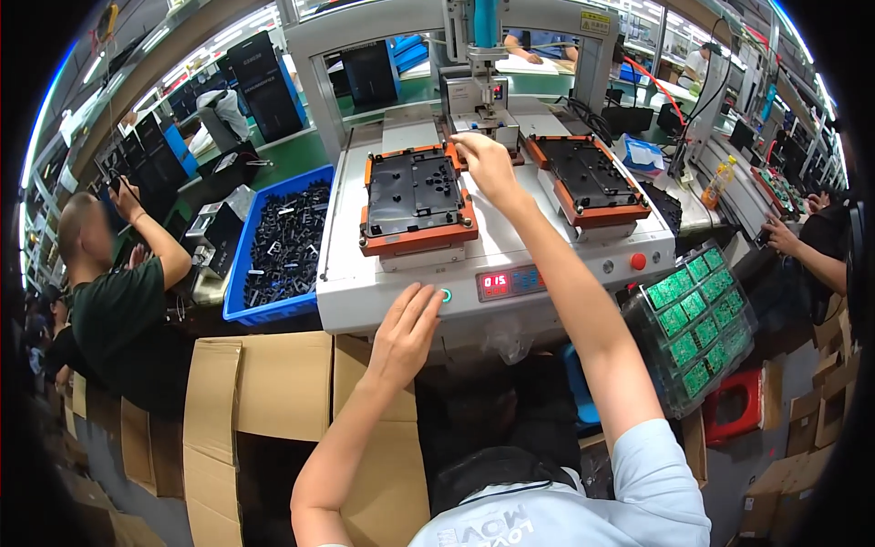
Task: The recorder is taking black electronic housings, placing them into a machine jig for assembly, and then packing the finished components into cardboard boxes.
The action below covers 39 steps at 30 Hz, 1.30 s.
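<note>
My left hand (407,335) rests at the front edge of the white machine (565,264), its fingers stretched out beside a green-lit button (447,295). My right hand (493,170) reaches to the far right corner of the left orange fixture (419,245). Its fingers are bent together there, and whatever lies between the fingertips is hidden. A black plastic panel (401,214) with small raised parts lies in that fixture. To the right, a second orange fixture (611,217) carries a similar black panel (583,169). Behind my right hand stands the machine's metal head (486,114).
A blue bin (235,305) of small black parts stands left of the machine. A red knob (638,262) and lit display (495,285) sit on its front. Clear trays of green circuit boards (694,319) lean at the right; an open cardboard box (283,383) stands below left. Co-workers sit on both sides.
</note>
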Available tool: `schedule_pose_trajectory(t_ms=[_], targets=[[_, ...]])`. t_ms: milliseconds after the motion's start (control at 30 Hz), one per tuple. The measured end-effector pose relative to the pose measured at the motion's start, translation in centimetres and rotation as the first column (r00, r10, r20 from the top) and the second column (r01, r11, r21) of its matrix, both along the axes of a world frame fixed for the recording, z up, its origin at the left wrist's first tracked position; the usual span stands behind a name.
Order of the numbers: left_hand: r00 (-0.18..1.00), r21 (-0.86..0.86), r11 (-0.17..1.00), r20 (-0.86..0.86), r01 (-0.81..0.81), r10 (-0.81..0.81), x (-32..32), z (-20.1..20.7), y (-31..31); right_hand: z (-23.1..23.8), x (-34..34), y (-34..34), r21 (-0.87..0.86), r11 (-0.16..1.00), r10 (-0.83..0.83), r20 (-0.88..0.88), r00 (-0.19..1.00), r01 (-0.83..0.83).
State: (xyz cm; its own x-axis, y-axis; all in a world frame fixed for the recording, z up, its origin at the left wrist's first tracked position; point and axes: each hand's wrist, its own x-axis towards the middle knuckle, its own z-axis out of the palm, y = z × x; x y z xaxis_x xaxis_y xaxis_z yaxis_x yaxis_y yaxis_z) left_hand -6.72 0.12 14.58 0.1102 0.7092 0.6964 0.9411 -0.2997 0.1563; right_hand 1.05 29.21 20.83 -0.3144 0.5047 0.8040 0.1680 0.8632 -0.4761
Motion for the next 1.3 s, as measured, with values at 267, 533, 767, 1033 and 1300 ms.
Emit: schedule_pose_trajectory(t_ms=[267,533,767,1033,1300], targets=[[1.000,0.025,0.999,0.017,0.021,-0.021,-1.1,-1.1,0.3,-0.3,-2.8,4.9,-0.278,0.945,0.234,0.211,0.949,-0.172],[0.997,-0.012,1.000,-0.080,0.023,-0.024,-0.7,-0.8,0.4,0.5,-2.6,4.2,-0.062,0.998,0.013,0.313,0.950,0.007],[0.956,-0.053,0.985,-0.254,-0.167,0.148,1.1,-1.4,-0.1,0.8,-2.4,-0.5,-0.125,0.972,-0.171,0.216,0.961,0.201],[0.987,0.054,0.997,-0.145,-0.060,0.067,1.5,0.0,0.2,-0.1,12.2,-14.1,0.044,0.980,-0.187,-0.160,0.969,0.196],[0.894,-0.062,0.896,-0.059,0.440,-0.443,2.1,-0.5,-1.1,-2.7,25.8,-8.3,-0.193,0.739,-0.671,-0.135,0.729,0.645]])
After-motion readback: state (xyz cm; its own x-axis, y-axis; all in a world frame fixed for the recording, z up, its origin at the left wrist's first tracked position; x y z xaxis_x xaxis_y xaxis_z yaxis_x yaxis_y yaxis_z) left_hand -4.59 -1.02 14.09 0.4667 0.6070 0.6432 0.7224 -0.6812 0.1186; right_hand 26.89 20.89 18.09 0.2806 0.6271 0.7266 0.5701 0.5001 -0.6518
